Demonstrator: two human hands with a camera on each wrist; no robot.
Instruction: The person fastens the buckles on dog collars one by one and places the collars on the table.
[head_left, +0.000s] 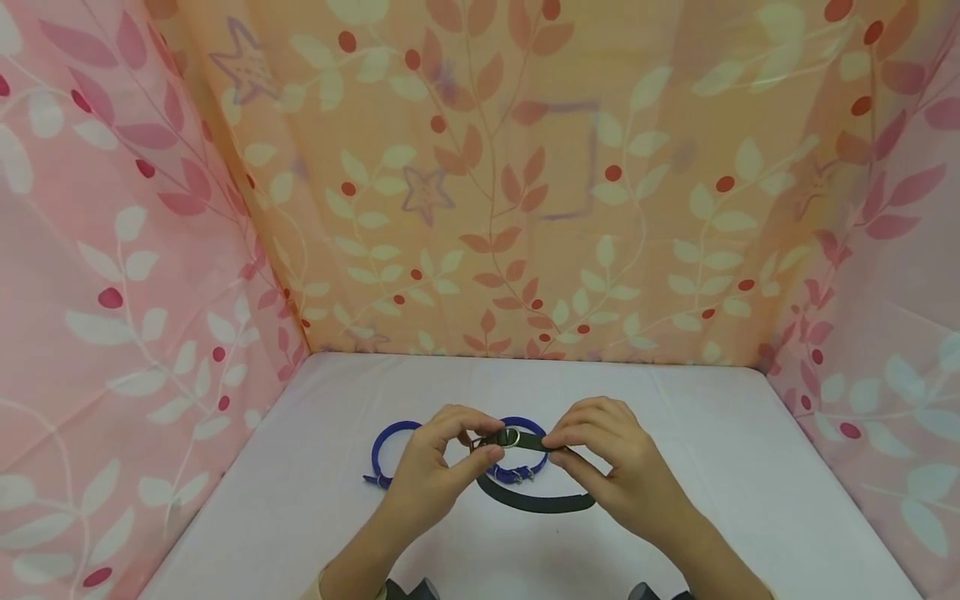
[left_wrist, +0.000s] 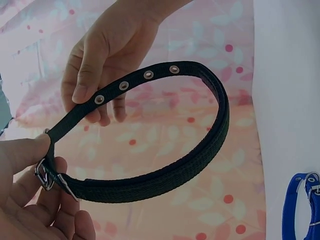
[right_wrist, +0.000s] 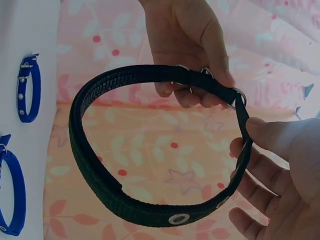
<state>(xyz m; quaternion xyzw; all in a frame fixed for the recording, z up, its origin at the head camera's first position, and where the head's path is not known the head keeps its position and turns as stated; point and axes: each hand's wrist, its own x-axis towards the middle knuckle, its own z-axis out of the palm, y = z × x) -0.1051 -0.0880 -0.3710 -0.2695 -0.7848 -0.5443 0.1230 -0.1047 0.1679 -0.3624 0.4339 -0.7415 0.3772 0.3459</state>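
Note:
A dark green collar (head_left: 536, 502) with metal eyelets is held up in a loop between both hands. My left hand (head_left: 435, 462) pinches it between thumb and fingers beside the metal buckle (left_wrist: 45, 175). With thumb and fingertips, my right hand (head_left: 622, 458) pinches the strap on the other side of a metal ring (right_wrist: 240, 98). In the right wrist view the strap meets this ring; the left wrist view shows a row of eyelets along it. The loop hangs toward me, above the table.
Two blue collars lie looped on the white table (head_left: 300, 500). One blue collar (head_left: 375, 454) is partly behind the left hand; the other blue collar (head_left: 513, 475) lies behind the green one. Patterned pink and orange cloth walls (head_left: 487, 275) enclose the back and sides.

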